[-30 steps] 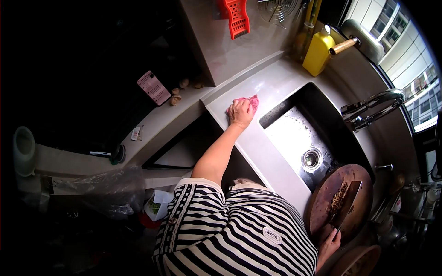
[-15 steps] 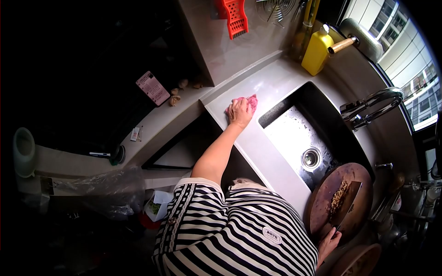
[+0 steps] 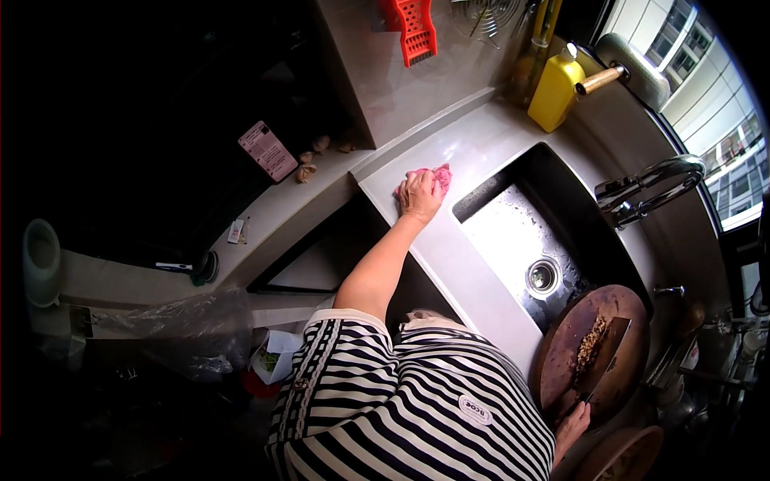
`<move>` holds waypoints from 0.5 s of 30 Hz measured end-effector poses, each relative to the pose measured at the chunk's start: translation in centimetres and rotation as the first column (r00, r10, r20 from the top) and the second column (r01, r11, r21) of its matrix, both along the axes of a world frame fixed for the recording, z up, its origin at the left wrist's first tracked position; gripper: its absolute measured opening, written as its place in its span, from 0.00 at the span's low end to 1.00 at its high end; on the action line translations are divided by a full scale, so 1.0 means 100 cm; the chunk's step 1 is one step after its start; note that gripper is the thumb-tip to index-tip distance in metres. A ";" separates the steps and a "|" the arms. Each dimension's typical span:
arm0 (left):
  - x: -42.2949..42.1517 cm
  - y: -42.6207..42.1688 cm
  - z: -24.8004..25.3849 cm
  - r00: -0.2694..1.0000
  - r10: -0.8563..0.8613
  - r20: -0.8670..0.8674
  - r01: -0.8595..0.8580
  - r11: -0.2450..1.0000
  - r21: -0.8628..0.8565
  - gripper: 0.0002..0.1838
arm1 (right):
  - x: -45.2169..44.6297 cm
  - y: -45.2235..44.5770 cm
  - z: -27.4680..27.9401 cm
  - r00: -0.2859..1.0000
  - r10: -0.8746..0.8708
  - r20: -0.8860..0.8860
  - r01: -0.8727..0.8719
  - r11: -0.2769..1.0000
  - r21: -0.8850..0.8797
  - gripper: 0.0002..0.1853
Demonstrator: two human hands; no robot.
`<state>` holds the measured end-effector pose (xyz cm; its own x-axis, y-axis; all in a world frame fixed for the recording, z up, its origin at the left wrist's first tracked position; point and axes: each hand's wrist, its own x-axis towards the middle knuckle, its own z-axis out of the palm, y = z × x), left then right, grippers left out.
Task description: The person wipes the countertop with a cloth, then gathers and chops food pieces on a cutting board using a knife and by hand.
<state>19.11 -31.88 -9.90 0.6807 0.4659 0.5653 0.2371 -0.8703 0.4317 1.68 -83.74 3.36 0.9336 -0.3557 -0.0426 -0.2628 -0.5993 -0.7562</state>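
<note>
A pink cloth (image 3: pixel 443 177) lies bunched on the desk (image 3: pixel 480 282) beside the sink (image 3: pixel 501 227), the left hand (image 3: pixel 419 197) curled over it, probably to keep its folds together. The right hand (image 3: pixel 574 425) grips a cleaver (image 3: pixel 613 351) by the handle, its blade over a round board (image 3: pixel 559 345) alongside chopped bits (image 3: pixel 590 346), perhaps keeping them gathered.

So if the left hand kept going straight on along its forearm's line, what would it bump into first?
With the pink cloth under it, the left hand would probably cross bare counter, then meet the raised edge along the wall, though depth is hard to judge.
</note>
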 end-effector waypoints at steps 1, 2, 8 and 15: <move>0.000 0.000 0.000 1.000 -0.002 0.002 0.002 1.000 -0.001 0.07 | 0.000 0.000 0.000 1.000 0.013 -0.002 -0.013 1.000 0.013 0.15; 0.000 0.000 -0.001 1.000 -0.002 0.002 0.002 1.000 -0.001 0.07 | 0.000 0.000 0.001 1.000 0.025 -0.004 -0.025 0.999 0.027 0.14; -0.001 -0.001 0.001 1.000 0.017 -0.003 -0.017 1.000 0.015 0.07 | 0.001 -0.003 0.004 0.996 0.064 -0.060 -0.063 0.998 0.009 0.15; 0.001 0.001 -0.002 1.000 -0.001 0.011 0.001 1.000 -0.004 0.07 | 0.004 -0.025 -0.012 0.986 0.117 -0.119 -0.131 0.984 -0.122 0.19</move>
<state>19.19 -31.83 -10.11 0.6752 0.4672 0.5708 0.2312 -0.8689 0.4378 2.08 -86.22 2.14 0.9628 -0.2467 -0.1102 -0.2586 -0.7227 -0.6409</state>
